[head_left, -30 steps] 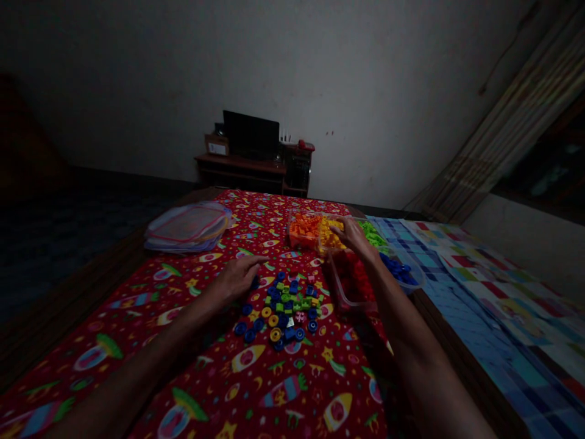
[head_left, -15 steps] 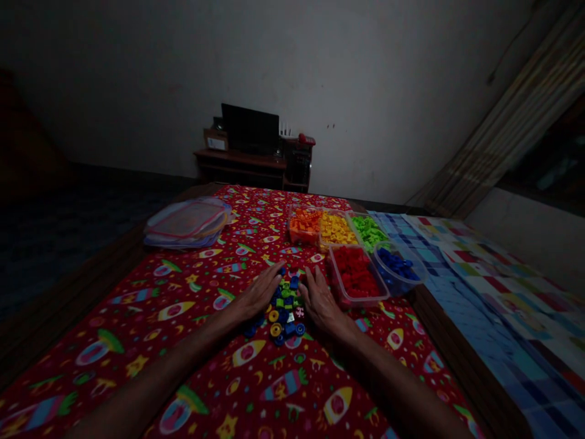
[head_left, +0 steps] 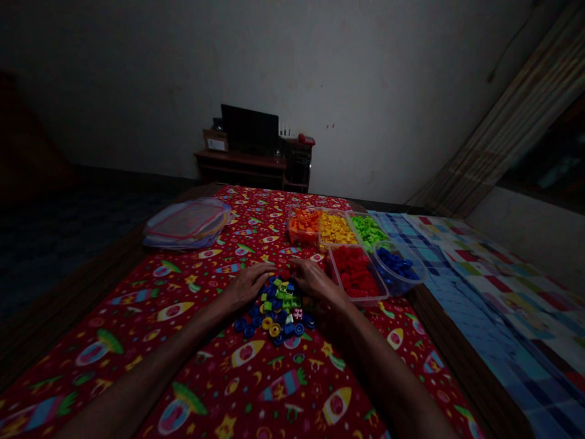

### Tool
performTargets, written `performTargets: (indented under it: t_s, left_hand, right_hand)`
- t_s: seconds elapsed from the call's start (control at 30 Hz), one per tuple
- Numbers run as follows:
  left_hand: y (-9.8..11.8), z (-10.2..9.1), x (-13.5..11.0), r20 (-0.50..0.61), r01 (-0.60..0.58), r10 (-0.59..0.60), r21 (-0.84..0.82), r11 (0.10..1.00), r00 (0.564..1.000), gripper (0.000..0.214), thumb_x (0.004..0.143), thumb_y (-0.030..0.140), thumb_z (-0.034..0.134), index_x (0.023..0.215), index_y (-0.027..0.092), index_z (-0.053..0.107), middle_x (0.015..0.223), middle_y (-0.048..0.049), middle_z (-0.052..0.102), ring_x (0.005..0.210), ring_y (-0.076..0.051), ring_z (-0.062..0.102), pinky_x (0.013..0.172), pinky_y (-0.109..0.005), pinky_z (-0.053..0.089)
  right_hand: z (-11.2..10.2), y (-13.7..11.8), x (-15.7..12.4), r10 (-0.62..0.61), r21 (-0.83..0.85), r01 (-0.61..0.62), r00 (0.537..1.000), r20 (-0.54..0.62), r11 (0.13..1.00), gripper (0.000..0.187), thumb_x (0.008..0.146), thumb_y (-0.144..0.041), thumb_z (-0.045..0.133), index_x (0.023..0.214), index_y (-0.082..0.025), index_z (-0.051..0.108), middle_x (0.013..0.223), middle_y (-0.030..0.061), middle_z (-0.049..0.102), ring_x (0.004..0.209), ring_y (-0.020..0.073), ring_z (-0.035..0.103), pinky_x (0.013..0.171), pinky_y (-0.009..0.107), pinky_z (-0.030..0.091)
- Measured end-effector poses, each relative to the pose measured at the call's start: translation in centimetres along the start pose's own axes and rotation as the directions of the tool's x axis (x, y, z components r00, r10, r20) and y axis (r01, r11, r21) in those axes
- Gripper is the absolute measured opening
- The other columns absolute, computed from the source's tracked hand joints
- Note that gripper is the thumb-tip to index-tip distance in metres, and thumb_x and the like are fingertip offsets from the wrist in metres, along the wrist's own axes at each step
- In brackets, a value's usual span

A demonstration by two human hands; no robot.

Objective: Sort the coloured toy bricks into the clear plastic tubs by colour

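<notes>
1. My left hand (head_left: pixel 249 285) is at the left edge of the pile of toy bricks and wheels (head_left: pixel 278 311): fingers loosely extended, thumb slightly apart.
2. My right hand (head_left: pixel 314 280) curls over the pile's far right edge, near a red piece (head_left: pixel 286 274). Fingertips hidden; can't tell if they're pinching anything.
3. Pile sits between my forearms on the rocket-print tablecloth (head_left: pixel 242 393): mostly blue and green, some yellow, one pink brick (head_left: pixel 298 314).
4. Right side, clear tubs with sorted orange bricks (head_left: pixel 305 221), yellow bricks (head_left: pixel 336 228), green bricks (head_left: pixel 368 231), red bricks (head_left: pixel 356 271), blue pieces (head_left: pixel 397 265).
5. Stacked lids (head_left: pixel 187 222), left.
6. Cardboard box (head_left: pixel 214 135) beside the monitor (head_left: pixel 250 129) has a white label (head_left: pixel 216 145); print too small to read.
</notes>
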State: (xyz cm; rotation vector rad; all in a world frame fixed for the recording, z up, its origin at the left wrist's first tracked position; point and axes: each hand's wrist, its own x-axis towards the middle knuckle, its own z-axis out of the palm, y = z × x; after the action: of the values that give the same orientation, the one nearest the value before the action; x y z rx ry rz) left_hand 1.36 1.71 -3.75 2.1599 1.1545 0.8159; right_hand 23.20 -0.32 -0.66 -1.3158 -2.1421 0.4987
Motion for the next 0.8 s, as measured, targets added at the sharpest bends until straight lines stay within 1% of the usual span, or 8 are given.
performTargets:
  t_s: [0.1, 0.2, 0.3, 0.4, 0.5, 0.6, 0.7, 0.8]
  left_hand:
    - [0.0, 0.1, 0.0, 0.046, -0.043, 0.042, 0.011, 0.999, 0.998, 0.039, 0.086, 0.042, 0.043, 0.107, 0.021, 0.069, 0.116, -0.0095, 0.068, 0.111, -0.026, 0.059, 0.1, -0.039, 0.043]
    - [0.0, 0.1, 0.0, 0.04, -0.059, 0.058, 0.014, 0.998, 0.997, 0.039, 0.086, 0.04, 0.044, 0.108, 0.018, 0.069, 0.115, -0.0118, 0.068, 0.108, -0.027, 0.06, 0.098, -0.039, 0.044]
    - [-0.2, 0.2, 0.0, 0.022, -0.066, 0.065, 0.033, 0.997, 0.998, 0.039, 0.086, 0.038, 0.043, 0.107, 0.018, 0.069, 0.114, -0.0117, 0.068, 0.108, -0.027, 0.06, 0.098, -0.039, 0.045]
    - [-0.4, 0.3, 0.0, 0.017, -0.072, 0.072, 0.03, 0.997, 0.997, 0.037, 0.086, 0.038, 0.044, 0.104, 0.02, 0.07, 0.114, -0.0095, 0.068, 0.109, -0.026, 0.06, 0.1, -0.038, 0.044]
    - [-0.8, 0.4, 0.1, 0.012, -0.105, 0.105, 0.012, 0.994, 0.994, 0.035, 0.086, 0.037, 0.045, 0.101, 0.02, 0.071, 0.113, -0.0098, 0.069, 0.108, -0.025, 0.061, 0.099, -0.039, 0.045]
    - [-1.2, 0.4, 0.2, 0.006, -0.15, 0.15, 0.03, 0.988, 0.989, 0.036, 0.087, 0.036, 0.042, 0.099, 0.019, 0.072, 0.111, -0.0103, 0.07, 0.104, -0.024, 0.063, 0.095, -0.038, 0.048]
    - [-1.5, 0.5, 0.2, 0.015, -0.176, 0.176, 0.067, 0.982, 0.984, 0.038, 0.088, 0.035, 0.04, 0.098, 0.018, 0.072, 0.11, -0.0107, 0.07, 0.103, -0.024, 0.064, 0.093, -0.038, 0.05]
    - [-1.7, 0.5, 0.2, 0.016, -0.175, 0.174, 0.09, 0.981, 0.985, 0.038, 0.089, 0.036, 0.039, 0.098, 0.019, 0.072, 0.111, -0.0104, 0.07, 0.105, -0.023, 0.064, 0.093, -0.038, 0.05]
  right_hand:
    - [-0.2, -0.9, -0.3, -0.054, -0.036, 0.057, 0.996, 0.078, 0.998, 0.029, 0.074, -0.006, 0.056, 0.098, -0.016, 0.071, 0.097, 0.0097, 0.07, 0.097, 0.0235, 0.062, 0.088, 0.033, 0.045]
    - [-0.1, -0.9, -0.5, -0.012, -0.015, 0.013, 0.998, 0.067, 1.0, 0.025, 0.079, -0.007, 0.053, 0.093, -0.015, 0.072, 0.089, 0.0088, 0.071, 0.087, 0.0213, 0.064, 0.079, 0.029, 0.047]
    - [0.0, -0.5, -0.6, 0.033, -0.034, -0.033, 0.999, -0.017, 0.999, 0.023, 0.085, -0.013, 0.054, 0.102, -0.015, 0.069, 0.094, 0.01, 0.07, 0.09, 0.0215, 0.063, 0.081, 0.031, 0.047]
    - [0.3, -0.4, -0.6, -0.03, -0.059, 0.024, 0.993, -0.112, 0.998, 0.026, 0.087, -0.019, 0.055, 0.111, -0.015, 0.064, 0.103, 0.0126, 0.068, 0.099, 0.0226, 0.06, 0.088, 0.034, 0.044]
    - [0.9, -0.9, -0.3, -0.141, -0.073, 0.138, 0.99, -0.026, 0.988, 0.019, 0.088, -0.02, 0.055, 0.104, -0.016, 0.064, 0.096, 0.0113, 0.067, 0.092, 0.0206, 0.06, 0.082, 0.03, 0.044]
    - [1.2, -1.4, -0.2, -0.172, -0.105, 0.181, 0.981, 0.092, 0.978, 0.014, 0.091, -0.02, 0.052, 0.088, -0.014, 0.064, 0.076, 0.0055, 0.063, 0.071, 0.015, 0.054, 0.066, 0.024, 0.038]
    - [0.7, -1.6, -0.2, -0.163, -0.158, 0.174, 0.983, 0.083, 0.972, 0.015, 0.09, -0.017, 0.05, 0.079, -0.013, 0.059, 0.068, 0.0018, 0.057, 0.062, 0.012, 0.045, 0.059, 0.023, 0.029]
    - [-0.9, -1.4, -0.5, -0.156, -0.188, 0.156, 0.988, 0.012, 0.97, 0.012, 0.09, -0.016, 0.05, 0.082, -0.013, 0.058, 0.073, 0.0023, 0.057, 0.064, 0.0117, 0.044, 0.06, 0.023, 0.028]
